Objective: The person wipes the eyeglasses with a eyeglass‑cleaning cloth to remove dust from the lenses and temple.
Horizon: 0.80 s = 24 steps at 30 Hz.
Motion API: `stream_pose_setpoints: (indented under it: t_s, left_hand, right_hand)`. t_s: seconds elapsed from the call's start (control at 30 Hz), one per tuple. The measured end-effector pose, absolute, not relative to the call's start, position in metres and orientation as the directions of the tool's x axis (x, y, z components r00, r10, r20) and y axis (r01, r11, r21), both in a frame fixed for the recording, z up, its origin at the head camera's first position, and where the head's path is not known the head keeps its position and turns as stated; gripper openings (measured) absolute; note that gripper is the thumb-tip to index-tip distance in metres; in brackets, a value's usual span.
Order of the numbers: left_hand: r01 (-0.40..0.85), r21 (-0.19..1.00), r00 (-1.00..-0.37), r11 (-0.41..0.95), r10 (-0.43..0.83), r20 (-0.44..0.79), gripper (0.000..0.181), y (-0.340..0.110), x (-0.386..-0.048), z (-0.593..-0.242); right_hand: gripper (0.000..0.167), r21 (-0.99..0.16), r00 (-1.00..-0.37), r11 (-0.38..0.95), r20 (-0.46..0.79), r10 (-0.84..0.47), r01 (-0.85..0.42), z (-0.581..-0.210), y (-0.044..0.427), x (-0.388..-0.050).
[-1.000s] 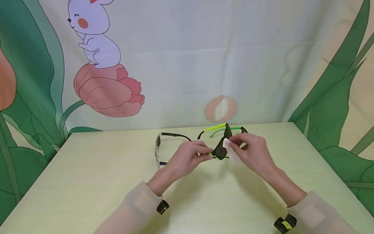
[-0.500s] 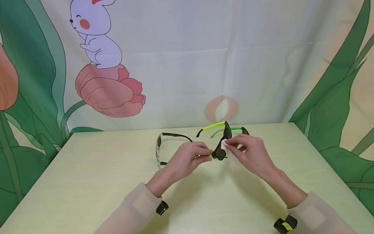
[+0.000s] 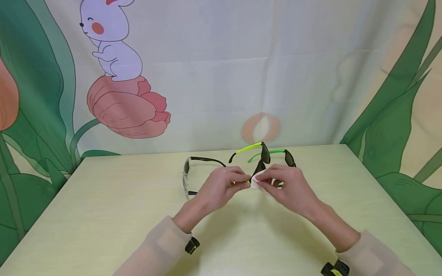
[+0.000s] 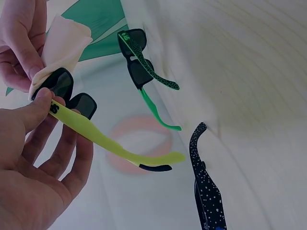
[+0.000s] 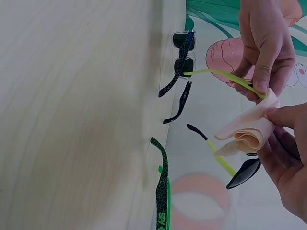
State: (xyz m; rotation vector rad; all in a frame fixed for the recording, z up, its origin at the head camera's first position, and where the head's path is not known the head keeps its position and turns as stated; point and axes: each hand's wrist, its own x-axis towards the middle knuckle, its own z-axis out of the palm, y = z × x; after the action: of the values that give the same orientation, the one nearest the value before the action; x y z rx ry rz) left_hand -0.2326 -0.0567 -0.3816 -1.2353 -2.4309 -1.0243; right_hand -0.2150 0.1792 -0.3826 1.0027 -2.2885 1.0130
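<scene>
My left hand (image 3: 221, 186) pinches black-framed sunglasses (image 3: 265, 153) by one yellow temple, close to the hinge, above the table. In the left wrist view, the thumb lies on that yellow temple (image 4: 96, 135). My right hand (image 3: 289, 187) holds a folded pale pink cloth (image 3: 256, 180) against the lens nearest the left hand. That cloth (image 5: 249, 125) bunches in loose rolls between thumb and fingers in the right wrist view, covering much of the lens. The other dark lens (image 5: 243, 173) stays uncovered, and the far temple points away.
Sunglasses with green temples (image 3: 290, 158) stand on the table (image 3: 103, 214) behind my right hand. Clear-framed sunglasses (image 3: 185, 177) with dark speckled temples sit left of my left hand, partly hidden by it. A printed curtain (image 3: 214, 84) hangs behind the table's far edge.
My right hand has moved left and slightly down with the cloth, along the lens towards my left hand. The held sunglasses have turned a little; their upper lens shifts left. The left hand keeps its grip.
</scene>
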Motion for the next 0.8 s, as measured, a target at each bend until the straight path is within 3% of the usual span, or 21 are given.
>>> stream_pose_setpoints:
  t_s: [0.2, 0.5, 0.8]
  left_hand:
    - [0.781, 0.487, -0.615, 0.391, 0.614, 0.495, 0.017, -0.0563, -0.2331, -0.3828]
    - [0.792, 0.488, -0.597, 0.367, 0.631, 0.496, 0.018, -0.0561, -0.2307, -0.3816]
    - [0.809, 0.485, -0.568, 0.333, 0.657, 0.496, 0.020, -0.0584, -0.2261, -0.3799]
  right_hand:
    - [0.022, -0.423, -0.625, 0.473, 0.640, -0.448, -0.773, -0.3822, 0.1775, -0.2138]
    - [0.017, -0.425, -0.673, 0.559, 0.639, -0.372, -0.712, -0.3801, 0.1783, -0.2149]
    - [0.021, -0.384, -0.637, 0.573, 0.691, -0.342, -0.724, -0.3786, 0.1858, -0.2215]
